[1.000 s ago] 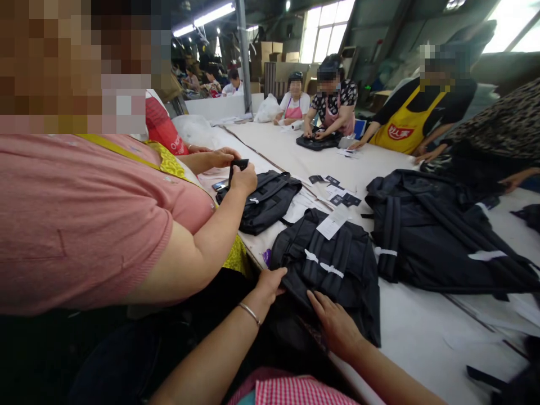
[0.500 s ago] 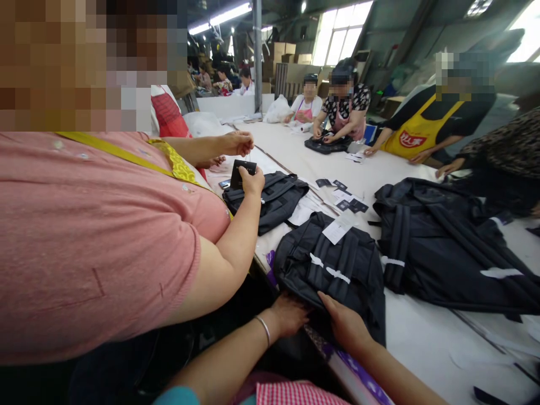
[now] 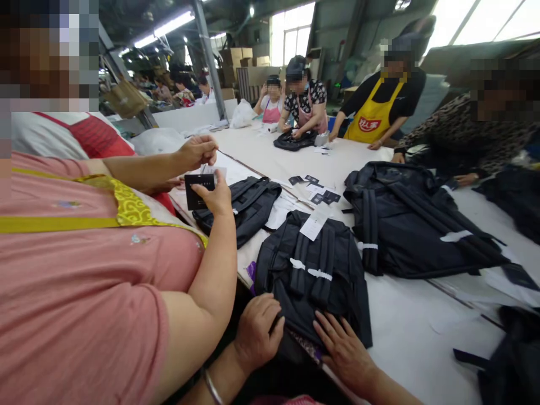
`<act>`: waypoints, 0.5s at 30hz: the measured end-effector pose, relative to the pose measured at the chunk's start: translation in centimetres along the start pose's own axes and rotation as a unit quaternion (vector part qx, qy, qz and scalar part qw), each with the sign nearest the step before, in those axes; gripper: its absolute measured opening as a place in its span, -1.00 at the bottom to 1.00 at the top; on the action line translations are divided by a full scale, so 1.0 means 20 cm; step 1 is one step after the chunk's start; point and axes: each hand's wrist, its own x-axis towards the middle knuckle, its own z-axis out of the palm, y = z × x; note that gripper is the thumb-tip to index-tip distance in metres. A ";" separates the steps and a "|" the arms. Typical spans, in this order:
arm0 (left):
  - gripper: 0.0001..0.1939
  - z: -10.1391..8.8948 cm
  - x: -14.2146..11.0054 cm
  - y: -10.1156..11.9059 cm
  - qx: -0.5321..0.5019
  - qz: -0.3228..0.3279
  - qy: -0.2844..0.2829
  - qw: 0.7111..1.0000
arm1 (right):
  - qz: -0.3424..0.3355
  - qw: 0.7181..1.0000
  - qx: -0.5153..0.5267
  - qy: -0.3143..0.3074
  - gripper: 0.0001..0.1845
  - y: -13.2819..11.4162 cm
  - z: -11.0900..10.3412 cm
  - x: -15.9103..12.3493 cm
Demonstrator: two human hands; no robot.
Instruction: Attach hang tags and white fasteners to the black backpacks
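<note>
Left hand drawn out from under the near backpack, right hand now laid flatter on it

The camera view has turned since the earlier frame, while the near backpack stays at the edge of the pale table, its straps facing up. Left of it stands a co-worker in a pink shirt, cut off by the picture's border. Right of it lies a large backpack; beyond it and to the left, a dark backpack sits partly behind the co-worker's arm. Further right and nearer the camera, a black item is cropped too much to identify.

The right hand rests on the backpack's near edge, fingers extended and slightly spread. The left hand is at its near left corner, fingers curled; whether they pinch the cloth cannot be told, as the fingertips are hard to make out.

A pale paper slip lies on the backpack's far part, its print unreadable. White ties wrap the straps. Beyond it lie small dark cards; the co-worker holds a black card.
</note>
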 end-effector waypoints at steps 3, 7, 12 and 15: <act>-0.45 0.18 0.11 -0.06 0.121 -0.037 0.039 0.991 | -0.003 0.999 0.029 -0.021 -0.07 0.00 -0.05 0.02; -0.39 0.44 0.14 -0.26 0.210 -0.089 0.030 0.973 | -0.021 0.997 0.078 0.010 -0.34 0.07 -0.14 0.01; -0.39 0.46 0.11 -0.31 0.241 -0.080 0.009 0.967 | 0.146 0.961 0.103 0.213 -0.62 0.25 -0.25 0.03; -0.43 0.37 0.14 -0.22 0.247 -0.077 0.024 0.966 | 0.161 0.959 0.105 0.210 -0.63 0.30 -0.34 0.12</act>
